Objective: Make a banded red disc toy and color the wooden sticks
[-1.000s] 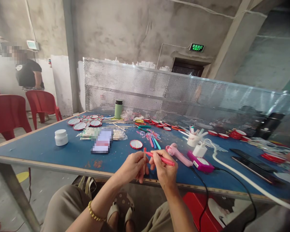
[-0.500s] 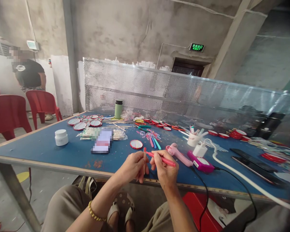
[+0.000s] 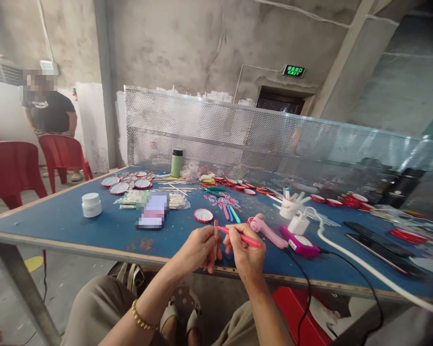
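My left hand pinches a thin light wooden stick upright near the table's front edge; the stick's upper end is red. A red marker pen lies in the grip of my right hand, its tip at or very close to the red end; I cannot tell whether they touch. Just beyond the hands is a round, red-rimmed disc with a pale face. More coloured pens lie behind it, by a scatter of small pink and blue pieces.
On the blue table stand a white jar, a phone and a green bottle. To the right are a pink corded tool, a purple box, a white cable and dark phones. A person stands far left.
My hands, the stick and the marker pen are nearly still, with only a slight shift of the pen. The person at the far left has moved a little to the right and straightened up.
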`<state>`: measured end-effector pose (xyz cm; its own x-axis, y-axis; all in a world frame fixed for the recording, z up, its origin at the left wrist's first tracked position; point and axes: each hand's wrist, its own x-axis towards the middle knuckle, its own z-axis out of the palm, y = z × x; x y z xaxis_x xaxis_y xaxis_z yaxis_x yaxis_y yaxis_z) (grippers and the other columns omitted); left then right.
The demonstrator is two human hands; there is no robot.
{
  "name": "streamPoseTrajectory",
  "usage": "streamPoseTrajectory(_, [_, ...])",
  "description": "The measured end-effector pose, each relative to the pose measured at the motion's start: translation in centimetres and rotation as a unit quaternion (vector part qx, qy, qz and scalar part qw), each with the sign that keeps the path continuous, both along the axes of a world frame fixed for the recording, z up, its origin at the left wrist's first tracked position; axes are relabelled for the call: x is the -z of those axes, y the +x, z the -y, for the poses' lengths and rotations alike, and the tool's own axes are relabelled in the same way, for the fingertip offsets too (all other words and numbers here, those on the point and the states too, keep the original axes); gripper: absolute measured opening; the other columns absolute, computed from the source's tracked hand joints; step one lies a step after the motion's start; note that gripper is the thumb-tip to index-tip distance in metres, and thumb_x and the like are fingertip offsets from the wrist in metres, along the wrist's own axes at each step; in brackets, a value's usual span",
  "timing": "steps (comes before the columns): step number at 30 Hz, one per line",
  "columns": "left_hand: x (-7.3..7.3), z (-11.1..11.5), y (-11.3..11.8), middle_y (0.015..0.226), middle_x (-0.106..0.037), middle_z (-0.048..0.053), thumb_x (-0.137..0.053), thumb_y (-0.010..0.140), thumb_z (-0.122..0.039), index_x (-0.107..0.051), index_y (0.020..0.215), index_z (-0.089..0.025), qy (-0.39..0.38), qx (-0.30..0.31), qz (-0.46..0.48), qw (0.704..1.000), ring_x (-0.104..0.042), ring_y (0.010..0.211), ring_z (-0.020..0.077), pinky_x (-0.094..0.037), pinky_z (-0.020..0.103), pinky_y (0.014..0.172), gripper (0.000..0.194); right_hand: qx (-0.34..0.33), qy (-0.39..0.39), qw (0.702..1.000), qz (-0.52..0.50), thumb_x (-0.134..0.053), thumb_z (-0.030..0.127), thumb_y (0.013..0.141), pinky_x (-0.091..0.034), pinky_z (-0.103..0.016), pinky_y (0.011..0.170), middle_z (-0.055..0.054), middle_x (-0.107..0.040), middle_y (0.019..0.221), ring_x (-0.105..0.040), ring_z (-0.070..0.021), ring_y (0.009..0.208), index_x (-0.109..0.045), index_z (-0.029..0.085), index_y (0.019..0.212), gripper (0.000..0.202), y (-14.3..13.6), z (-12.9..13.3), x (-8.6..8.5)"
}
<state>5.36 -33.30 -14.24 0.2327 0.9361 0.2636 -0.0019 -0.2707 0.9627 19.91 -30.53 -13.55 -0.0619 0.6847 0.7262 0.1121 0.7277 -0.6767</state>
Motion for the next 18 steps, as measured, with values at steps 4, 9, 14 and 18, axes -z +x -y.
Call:
streamPoseTrajectory(4, [0.21,-0.18,-0.04,0.053,-0.058,-0.004,-0.046,0.098,-0.056,-0.051,0.078,-0.020,0.000,0.003,0.000,1.000,-0.051,0.034,0.0084,-0.031,0.017,0.037,0.042,0.003,0.004,1.000,-0.008,-0.060,0.037,0.096,-0.044,-0.020,0.042,0.004,-0.063,0.059,-0.056,-0.0090,0.042,-0.065,0.020,0.079,0.024,0.02,0.08,0.07])
streamPoseTrajectory(9, [0.31,-0.26,-0.08,0.054,-0.061,-0.002,-0.044,0.099,-0.054,-0.053,0.081,-0.019,0.002,0.003,-0.001,1.000,-0.050,0.033,0.0080,-0.031,0.018,0.037,0.040,0.015,0.011,0.999,-0.029,-0.059,0.035,0.098,-0.043,-0.018,0.042,0.004,-0.062,0.059,-0.055,-0.0077,0.042,-0.063,0.020,0.079,0.025,0.05,0.14,0.17])
streamPoseTrajectory(14, [0.26,-0.08,-0.09,0.046,-0.055,-0.005,-0.045,0.099,-0.053,-0.052,0.077,-0.019,0.004,0.005,-0.004,1.000,-0.050,0.033,0.0085,-0.032,0.017,0.038,0.041,0.000,0.009,1.000,-0.017,-0.061,0.033,0.095,-0.043,-0.019,0.040,0.004,-0.063,0.057,-0.054,-0.0084,0.040,-0.065,0.019,0.079,0.022,-0.01,0.09,0.14])
streamPoseTrajectory(18, [0.13,-0.08,-0.02,0.047,-0.055,-0.005,-0.045,0.100,-0.053,-0.052,0.078,-0.019,0.003,0.003,-0.003,1.000,-0.050,0.033,0.0084,-0.031,0.017,0.037,0.041,-0.001,0.008,1.000,-0.015,-0.060,0.033,0.096,-0.043,-0.019,0.041,0.004,-0.062,0.057,-0.054,-0.0081,0.040,-0.064,0.019,0.079,0.022,-0.01,0.15,0.15])
